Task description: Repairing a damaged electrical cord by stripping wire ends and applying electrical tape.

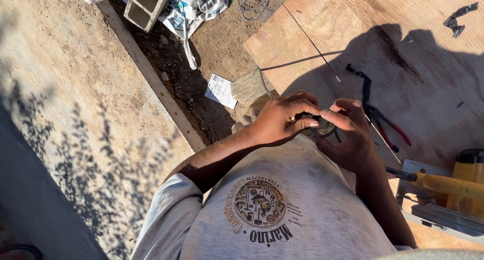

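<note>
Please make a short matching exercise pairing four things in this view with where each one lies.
Things:
1. pliers
2. concrete block
3. yellow saw
4. paper sheet

Places:
A. on the dirt beside the board's corner
B. at the right edge, on the board
C. at the top, on the ground
D. on the board, just beyond the right hand

Pairs: 1-D, 2-C, 3-B, 4-A

An outdoor building site in hard sun. A plywood desk (pixel 403 33) stands on bare dirt; on it lie red-handled pliers (pixel 385 124), and at its near right corner a yellow power saw (pixel 454 189). Left of the desk are a concrete block (pixel 146 5), torn sacks (pixel 194 8), loose wire (pixel 254 0) and a long concrete curb (pixel 151 78).
</note>
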